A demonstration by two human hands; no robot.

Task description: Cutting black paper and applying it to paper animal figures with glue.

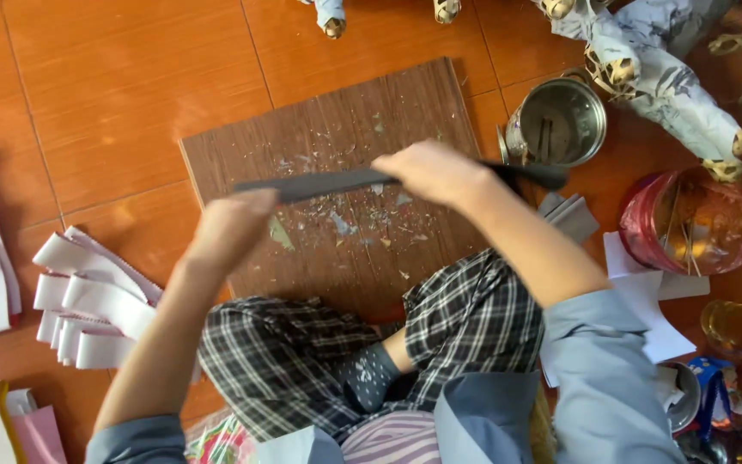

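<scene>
1. Head view: nearest the camera, crossed legs in plaid trousers (337, 352) and blue-grey sleeves (603, 378) are seen; the person is seated on the orange tiled floor (113, 86).
2. A long dark grey strip (337, 181) is held level above a wooden board (345, 155), which lies flat on the floor just beyond the knees.
3. The strip's left end is gripped by the left hand (229, 228); the fingers are blurred, but they are closed around it.
4. Further along the strip, the right hand (431, 170) is closed over it from above; the strip's far end sticks out past the wrist to the right.
5. The board is littered with small paper scraps (341, 225) beneath the strip.
6. To the left, a fan of white folded strips (88, 301) lies on the floor, well apart from the hands.
7. To the right, white sheets (646, 301) and a red-rimmed container (689, 223) are seen.
8. Farther off, a metal tin (560, 120) stands beside the board's right corner, near paper-wrapped bundles (672, 86).
</scene>
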